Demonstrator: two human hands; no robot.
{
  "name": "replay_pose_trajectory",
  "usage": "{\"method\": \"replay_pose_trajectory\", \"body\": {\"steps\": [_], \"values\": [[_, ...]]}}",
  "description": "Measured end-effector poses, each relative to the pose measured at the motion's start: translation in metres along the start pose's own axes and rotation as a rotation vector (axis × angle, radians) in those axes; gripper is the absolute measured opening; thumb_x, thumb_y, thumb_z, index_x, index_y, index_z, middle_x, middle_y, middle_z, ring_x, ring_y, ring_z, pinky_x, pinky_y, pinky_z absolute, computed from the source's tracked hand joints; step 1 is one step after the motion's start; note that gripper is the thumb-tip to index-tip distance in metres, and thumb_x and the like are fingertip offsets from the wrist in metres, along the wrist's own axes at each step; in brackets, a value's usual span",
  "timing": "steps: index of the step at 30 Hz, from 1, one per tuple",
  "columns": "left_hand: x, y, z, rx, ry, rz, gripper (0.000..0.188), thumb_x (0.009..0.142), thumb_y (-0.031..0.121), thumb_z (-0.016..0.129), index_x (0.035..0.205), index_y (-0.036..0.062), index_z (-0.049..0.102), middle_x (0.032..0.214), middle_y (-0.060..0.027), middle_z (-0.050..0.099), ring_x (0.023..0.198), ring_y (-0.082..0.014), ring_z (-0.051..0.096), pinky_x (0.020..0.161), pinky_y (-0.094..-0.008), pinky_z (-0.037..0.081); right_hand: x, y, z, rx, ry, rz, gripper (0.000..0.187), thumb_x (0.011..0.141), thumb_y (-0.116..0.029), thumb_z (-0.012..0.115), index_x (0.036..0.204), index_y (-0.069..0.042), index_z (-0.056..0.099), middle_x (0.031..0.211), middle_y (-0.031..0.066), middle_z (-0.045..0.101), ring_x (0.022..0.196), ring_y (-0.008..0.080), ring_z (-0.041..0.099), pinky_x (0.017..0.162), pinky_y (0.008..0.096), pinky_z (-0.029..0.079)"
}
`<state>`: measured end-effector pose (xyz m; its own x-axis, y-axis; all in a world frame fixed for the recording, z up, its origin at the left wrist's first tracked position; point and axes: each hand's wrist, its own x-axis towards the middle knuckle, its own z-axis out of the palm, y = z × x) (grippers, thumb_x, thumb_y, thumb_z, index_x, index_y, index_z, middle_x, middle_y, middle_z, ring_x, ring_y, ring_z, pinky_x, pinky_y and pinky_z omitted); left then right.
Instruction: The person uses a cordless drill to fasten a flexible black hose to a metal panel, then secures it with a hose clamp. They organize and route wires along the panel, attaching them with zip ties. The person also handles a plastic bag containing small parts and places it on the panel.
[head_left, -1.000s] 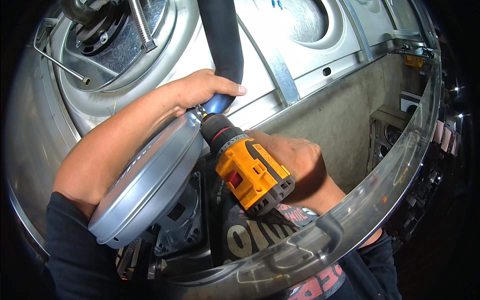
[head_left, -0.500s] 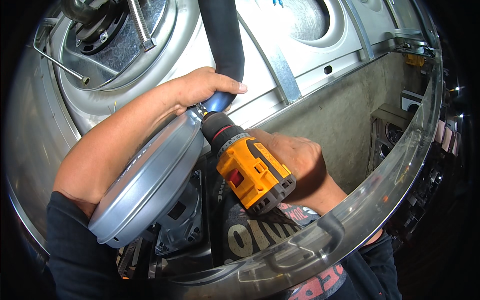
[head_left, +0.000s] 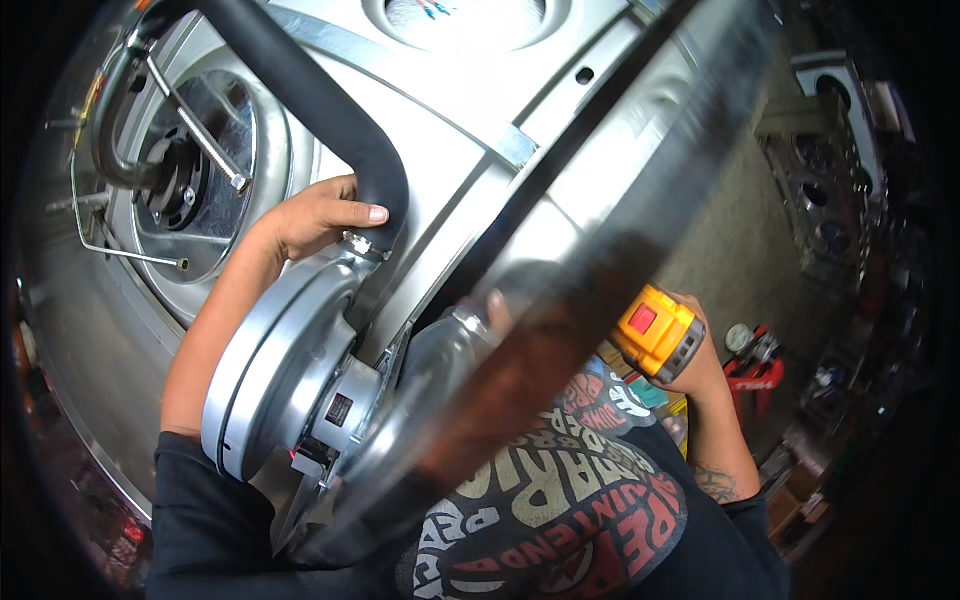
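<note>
My left hand (head_left: 318, 217) is closed round the lower end of a thick black hose (head_left: 345, 145), its thumb lying across the front. Just under the thumb a metal hose clamp (head_left: 366, 246) circles the joint. There the hose meets a round silver blower housing (head_left: 268, 370), which has a small motor can on its side. Off to the right, apart from the blower, my right hand (head_left: 698, 345) grips a yellow cordless drill (head_left: 658, 332). Its battery end faces me, and a shiny metal edge hides its chuck.
A blurred, reflective metal rim (head_left: 560, 340) cuts diagonally between my arms. At upper left a braided metal hose (head_left: 200, 125) and a thin bent tube (head_left: 130, 255) stick out. On the right are a grey engine block (head_left: 815, 180) and a red stand (head_left: 752, 375).
The drill has moved away from the clamp, out to the right beyond the metal rim. My left hand stays on the black hose. The view has shifted.
</note>
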<state>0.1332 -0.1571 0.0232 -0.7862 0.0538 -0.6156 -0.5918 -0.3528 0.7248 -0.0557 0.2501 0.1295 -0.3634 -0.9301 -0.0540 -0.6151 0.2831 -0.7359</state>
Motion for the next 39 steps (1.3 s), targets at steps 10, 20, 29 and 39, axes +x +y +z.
{"method": "replay_pose_trajectory", "body": {"steps": [10, 20, 29, 39], "values": [[-0.035, 0.001, -0.029, 0.164, 0.121, -0.164, 0.046, 0.087, 0.029, 0.075, 0.12, -0.0002, 0.062, 0.103, -0.0152, 0.071, 0.091, -0.0249, 0.07, 0.082, -0.0381, 0.055, -0.058, 0.001, 0.138, -0.039, 0.075, 0.2, 0.037, 0.079, -0.021, 0.081, 0.115, -0.012, 0.075, 0.113, 0.0106, 0.075, 0.107, 0.0331, 0.069, 0.098, 0.0459, 0.051], [-0.015, 0.006, -0.02, -0.23, 0.107, 0.103, 0.041, 0.092, 0.03, 0.072, 0.115, -0.0025, 0.064, 0.095, -0.0185, 0.072, 0.087, -0.0307, 0.074, 0.085, -0.0397, 0.061, -0.054, -0.004, 0.154, 0.36, 0.17, 0.339, 0.052, 0.08, -0.016, 0.083, 0.126, -0.001, 0.065, 0.121, 0.0151, 0.072, 0.115, 0.0313, 0.067, 0.103, 0.0413, 0.049], [-0.007, 0.019, -0.018, -0.004, 0.263, 0.068, 0.026, 0.089, 0.021, 0.072, 0.101, -0.0004, 0.066, 0.084, -0.0142, 0.069, 0.073, -0.025, 0.069, 0.07, -0.0359, 0.057, -0.012, -0.016, 0.145, 0.47, 0.216, 0.18, 0.045, 0.076, -0.012, 0.085, 0.116, 0.001, 0.069, 0.107, 0.0157, 0.077, 0.099, 0.0298, 0.075, 0.089, 0.0365, 0.057], [-0.009, 0.028, -0.008, 0.162, 0.277, 0.121, 0.021, 0.091, 0.019, 0.069, 0.09, -0.002, 0.069, 0.08, -0.0139, 0.071, 0.07, -0.023, 0.069, 0.068, -0.0352, 0.056, -0.016, -0.01, 0.142, 0.298, 0.114, 0.158, 0.049, 0.076, -0.02, 0.086, 0.12, -0.007, 0.071, 0.116, 0.0111, 0.075, 0.107, 0.0293, 0.071, 0.099, 0.0391, 0.053]]}}
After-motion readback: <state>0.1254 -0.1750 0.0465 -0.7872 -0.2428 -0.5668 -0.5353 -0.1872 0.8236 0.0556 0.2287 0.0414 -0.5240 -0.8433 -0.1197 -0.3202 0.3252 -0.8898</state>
